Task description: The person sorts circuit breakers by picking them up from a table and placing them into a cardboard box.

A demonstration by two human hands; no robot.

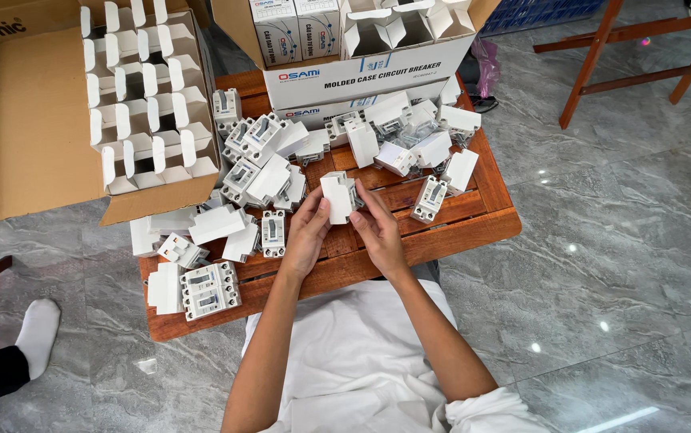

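A low wooden slatted table (pixel 474 228) stands on a grey marble floor (pixel 618 240), and nearly all of it is covered. A big brown cardboard carton (pixel 33 120) of small white folded boxes overhangs its far left corner, and a white printed carton (pixel 361 76) sits at the far edge. Loose white circuit breakers (pixel 265 160) lie heaped across the middle and left side, with a wider grey breaker (pixel 211 290) near the front left corner. Above the front edge, near the middle, both hands meet on one small white breaker (pixel 337 197): the left hand (pixel 307 232) has its fingers curled round the breaker's left side, the right hand (pixel 377 228) pinches its right side. A socked foot (pixel 38 333) shows on the floor at the left.
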